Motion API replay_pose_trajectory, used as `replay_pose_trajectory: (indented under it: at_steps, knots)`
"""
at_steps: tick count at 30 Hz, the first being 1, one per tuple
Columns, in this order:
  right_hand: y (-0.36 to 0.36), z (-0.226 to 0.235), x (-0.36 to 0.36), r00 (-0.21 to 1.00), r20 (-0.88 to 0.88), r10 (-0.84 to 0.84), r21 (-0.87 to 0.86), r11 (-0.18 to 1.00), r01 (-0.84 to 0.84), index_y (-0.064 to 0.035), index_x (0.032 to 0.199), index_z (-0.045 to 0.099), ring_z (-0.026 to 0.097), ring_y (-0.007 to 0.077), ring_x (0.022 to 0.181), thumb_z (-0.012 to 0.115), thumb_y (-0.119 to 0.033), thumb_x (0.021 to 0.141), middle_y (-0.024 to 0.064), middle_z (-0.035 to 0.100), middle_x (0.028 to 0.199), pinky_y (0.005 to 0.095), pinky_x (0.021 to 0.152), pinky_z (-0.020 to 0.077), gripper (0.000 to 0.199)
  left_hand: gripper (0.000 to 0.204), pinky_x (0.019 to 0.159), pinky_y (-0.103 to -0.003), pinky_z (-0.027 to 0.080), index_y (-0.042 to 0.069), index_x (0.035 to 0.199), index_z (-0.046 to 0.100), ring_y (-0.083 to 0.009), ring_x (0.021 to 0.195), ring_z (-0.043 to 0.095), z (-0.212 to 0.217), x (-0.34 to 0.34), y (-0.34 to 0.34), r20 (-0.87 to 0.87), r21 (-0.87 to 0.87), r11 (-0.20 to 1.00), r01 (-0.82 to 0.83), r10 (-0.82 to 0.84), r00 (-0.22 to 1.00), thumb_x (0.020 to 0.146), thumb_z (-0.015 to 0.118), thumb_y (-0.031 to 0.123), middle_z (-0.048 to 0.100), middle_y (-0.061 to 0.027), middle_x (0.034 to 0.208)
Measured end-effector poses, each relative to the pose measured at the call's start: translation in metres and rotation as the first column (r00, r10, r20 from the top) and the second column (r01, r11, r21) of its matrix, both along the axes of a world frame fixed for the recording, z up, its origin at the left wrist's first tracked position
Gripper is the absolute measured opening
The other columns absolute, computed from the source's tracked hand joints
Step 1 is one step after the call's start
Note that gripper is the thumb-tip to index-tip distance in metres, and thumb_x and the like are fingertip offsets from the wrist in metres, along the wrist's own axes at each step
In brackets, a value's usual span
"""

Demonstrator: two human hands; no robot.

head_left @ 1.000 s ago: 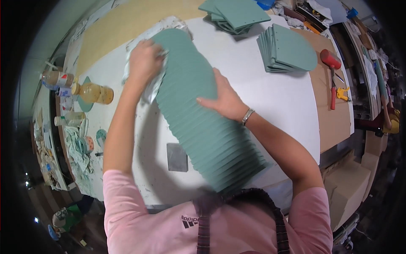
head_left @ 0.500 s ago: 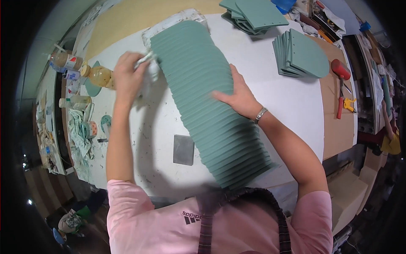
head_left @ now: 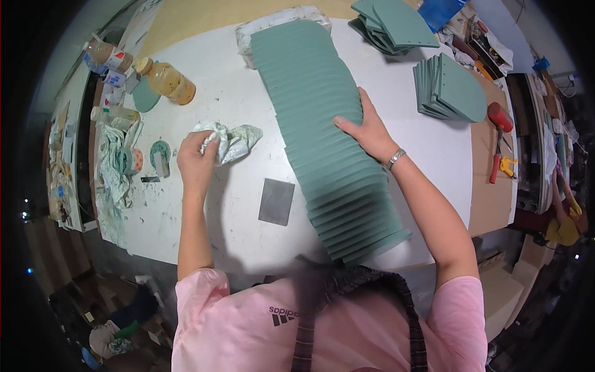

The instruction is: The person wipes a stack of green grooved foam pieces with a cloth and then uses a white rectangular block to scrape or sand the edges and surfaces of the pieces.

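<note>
A long row of overlapping green panels (head_left: 313, 105) with rounded ends slants across the white tabletop, its far end lying on a whitish wrapped slab (head_left: 243, 40). On the right side of that row rests my right hand (head_left: 373, 135), thumb apart from the stretched fingers, touching the panels' edges. My left hand (head_left: 197, 161) is closed around a crumpled white rag (head_left: 242, 142), left of the row and apart from it. Between the row and my left forearm lies a flat dark grey rectangular piece (head_left: 276, 201).
At left stand an amber bottle (head_left: 167, 82), other bottles and a stained cloth (head_left: 114, 158). More green panels are stacked at the far right (head_left: 449, 90) and at the back (head_left: 396, 25). A red mallet (head_left: 499, 118) and yellow clamp (head_left: 508, 166) lie along the right edge.
My left hand has drawn the rag nearer to me, away from the far left edge of the panel row. My right hand stays on the row's right side. The whole view has shifted slightly.
</note>
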State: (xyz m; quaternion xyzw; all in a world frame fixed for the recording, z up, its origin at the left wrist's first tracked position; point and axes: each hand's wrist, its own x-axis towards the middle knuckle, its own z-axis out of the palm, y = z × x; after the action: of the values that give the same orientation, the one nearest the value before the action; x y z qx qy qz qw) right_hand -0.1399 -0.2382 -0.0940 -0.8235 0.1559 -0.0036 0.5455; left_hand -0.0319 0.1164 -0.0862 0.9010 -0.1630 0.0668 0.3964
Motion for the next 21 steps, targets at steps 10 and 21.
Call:
replay_pose_trajectory:
  at_steps: [10,21]
  knots:
    - [-0.033,0.010,-0.091,0.999,-0.037,-0.040,0.175,0.984,0.046,-0.0076,0.153,0.023,0.039,0.0306,0.137,0.064,-0.038,0.089,0.0237,0.028,0.154,0.0397,0.109,0.0341,0.082,0.020,0.076,-0.035,0.052,0.003,0.095,0.071,-0.0292,0.081,0.067,-0.020,-0.054,0.081,-0.067,0.036,0.971,-0.236,0.238,0.969,0.080,0.070,0.015,0.071,-0.0120,0.095]
    - [0.031,0.037,-0.235,0.973,-0.204,-0.110,0.050,0.991,0.123,-0.0041,0.152,0.023,0.037,0.0310,0.138,0.090,-0.029,0.058,0.0160,0.032,0.154,0.0421,0.112,0.0305,0.118,0.047,0.095,-0.039,0.046,0.005,0.125,0.060,-0.0321,0.111,0.057,-0.017,-0.049,0.080,0.054,0.123,0.989,-0.076,0.069,0.996,0.079,0.068,0.009,0.056,-0.0136,0.132]
